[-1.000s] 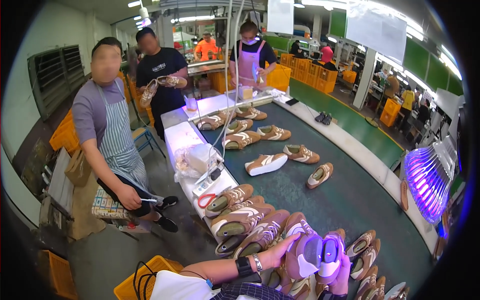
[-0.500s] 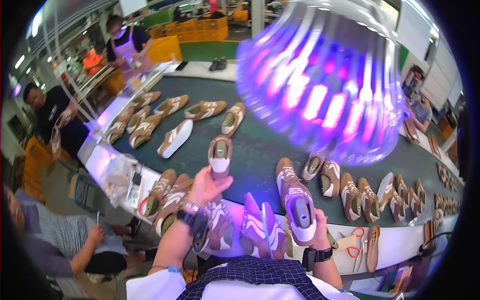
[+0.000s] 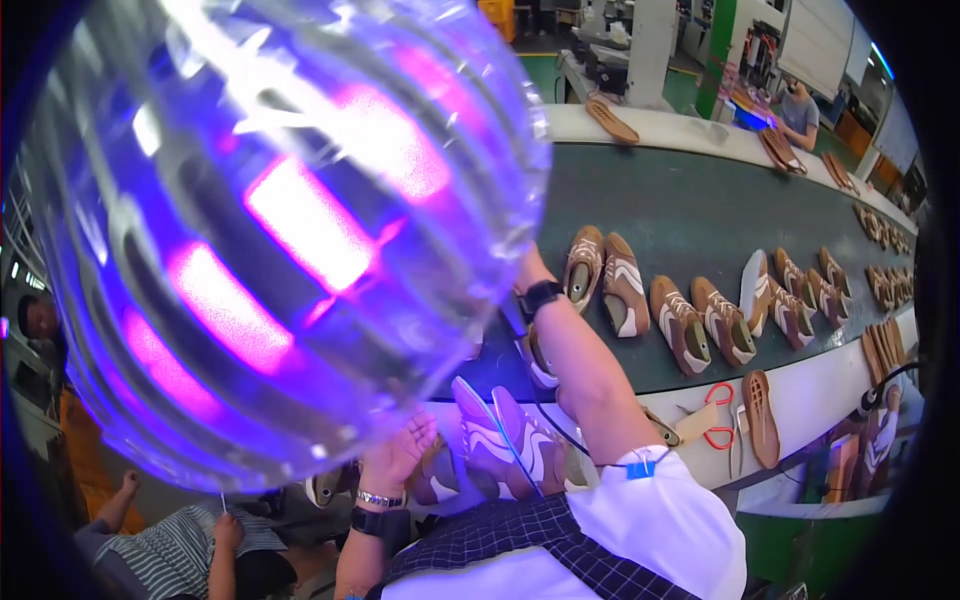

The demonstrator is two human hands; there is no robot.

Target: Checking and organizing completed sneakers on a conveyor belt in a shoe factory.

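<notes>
A large ribbed clear lamp cover, glowing pink and purple, fills the left half and hides much of the work area. Partly behind its lower rim is my left hand, palm showing and fingers loosely bent, with nothing visible in it. Beside this hand, brown sneakers with white stripes stand at the near edge under purple light. My right arm stretches forward over the dark green belt; only the wrist end of my right hand shows, its fingers hidden behind the lamp. Near that wrist stands a pair of brown sneakers.
More brown sneakers stand in a row along the green belt to the right. Red-handled scissors and a brown sole lie on the white near ledge. A person in a striped shirt is at lower left.
The view has turned right, and the lamp now covers the left. My left hand has drawn back from a sneaker. My right hand, which held a sneaker, has reached forward behind the lamp.
</notes>
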